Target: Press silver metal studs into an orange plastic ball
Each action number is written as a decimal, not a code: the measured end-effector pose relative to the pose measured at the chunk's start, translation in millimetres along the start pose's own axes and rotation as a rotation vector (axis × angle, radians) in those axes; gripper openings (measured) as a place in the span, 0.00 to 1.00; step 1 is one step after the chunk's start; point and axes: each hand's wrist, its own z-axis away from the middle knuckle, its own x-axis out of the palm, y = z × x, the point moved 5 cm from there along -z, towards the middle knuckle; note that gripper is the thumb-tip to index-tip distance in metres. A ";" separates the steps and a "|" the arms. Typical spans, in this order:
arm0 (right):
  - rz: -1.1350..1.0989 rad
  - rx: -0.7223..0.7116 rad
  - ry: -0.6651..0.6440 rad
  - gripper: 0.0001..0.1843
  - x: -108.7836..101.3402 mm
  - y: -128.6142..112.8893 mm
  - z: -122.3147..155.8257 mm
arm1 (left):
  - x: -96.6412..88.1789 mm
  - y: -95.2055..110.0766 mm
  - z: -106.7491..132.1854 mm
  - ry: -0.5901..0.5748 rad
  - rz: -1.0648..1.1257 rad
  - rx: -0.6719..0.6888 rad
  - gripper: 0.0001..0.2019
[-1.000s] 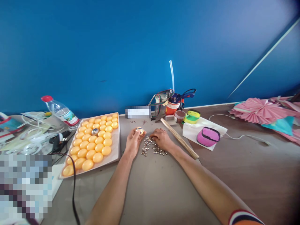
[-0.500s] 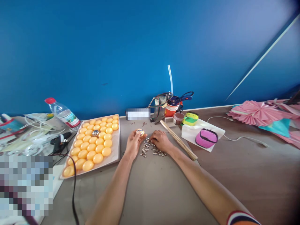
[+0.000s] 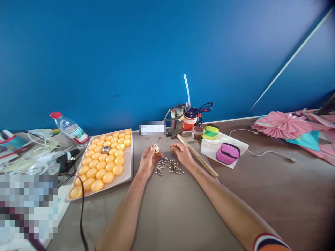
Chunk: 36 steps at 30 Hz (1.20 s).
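My left hand (image 3: 147, 161) grips a yellow ball (image 3: 155, 148) partly covered with shiny studs, held up by the fingertips. My right hand (image 3: 180, 153) hovers just right of it with fingers curled in a pinch; what it pinches is too small to see. Between and below the hands lies a small heap of silver studs (image 3: 169, 166) on the grey table. A tray (image 3: 130, 169) to the left holds several plain yellow balls (image 3: 104, 161) and one stud-covered ball (image 3: 106, 150).
A water bottle (image 3: 68, 128), cables and a glue gun (image 3: 66, 158) lie at the left. At the back stand cups with tools (image 3: 188, 118), a wooden stick (image 3: 197, 156), a pink pouch (image 3: 228, 153) on white paper, and pink paper fans (image 3: 288, 125) at far right.
My right hand has lifted off the stud heap and moved up toward the ball. The left hand has stayed almost in place with the ball.
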 end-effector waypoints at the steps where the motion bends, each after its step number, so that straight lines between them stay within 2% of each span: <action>1: -0.036 0.022 0.006 0.11 0.7 -0.8 0.6 | -0.1 -0.4 0.1 -0.003 0.002 -0.003 0.19; 5: -0.226 0.100 -0.039 0.15 7.4 -1.6 4.7 | 1.6 -0.1 1.4 -0.035 0.016 -0.008 0.24; 8: -0.364 0.143 -0.097 0.15 13.6 -0.6 7.5 | 3.6 0.8 2.6 -0.059 0.021 -0.009 0.25; 18: -0.597 0.224 -0.124 0.08 20.0 -12.7 14.8 | 7.6 -1.5 3.3 -0.079 0.045 -0.062 0.19; 26: -0.668 0.196 -0.056 0.06 18.2 -11.6 8.9 | 4.2 2.8 1.2 -0.089 0.095 -0.080 0.20; 36: -0.605 0.190 -0.159 0.05 26.1 -15.9 14.5 | 7.0 0.5 4.0 -0.135 0.078 -0.085 0.21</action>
